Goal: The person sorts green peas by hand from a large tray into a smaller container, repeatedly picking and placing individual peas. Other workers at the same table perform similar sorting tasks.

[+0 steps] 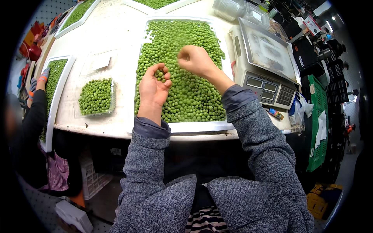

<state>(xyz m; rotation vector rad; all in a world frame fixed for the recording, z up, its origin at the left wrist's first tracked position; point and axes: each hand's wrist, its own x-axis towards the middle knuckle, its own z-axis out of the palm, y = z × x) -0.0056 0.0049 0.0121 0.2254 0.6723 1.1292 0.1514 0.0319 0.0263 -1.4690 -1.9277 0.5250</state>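
Green peas (192,99) fill a shallow white foam tray (201,127) in front of me, with bare white patches at its upper left corner. My left hand (154,87) is palm up over the tray's left side, its curled fingers cupping a few peas (160,75). Farther over the peas is my right hand (195,60), back upward, thumb and fingers curled together. Whether anything sits inside that curl is hidden. To the left stands a clear plastic punnet (113,99) heaped with peas, its open lid (99,62) laid back behind it.
A digital scale (269,90) with a metal pan (271,46) adjoins the tray's right side. Clear plastic containers (230,8) are stacked behind it. A co-worker's gloved hands (43,76) touch another pea tray (59,96) at the left. A green crate (317,125) stands right of the table.
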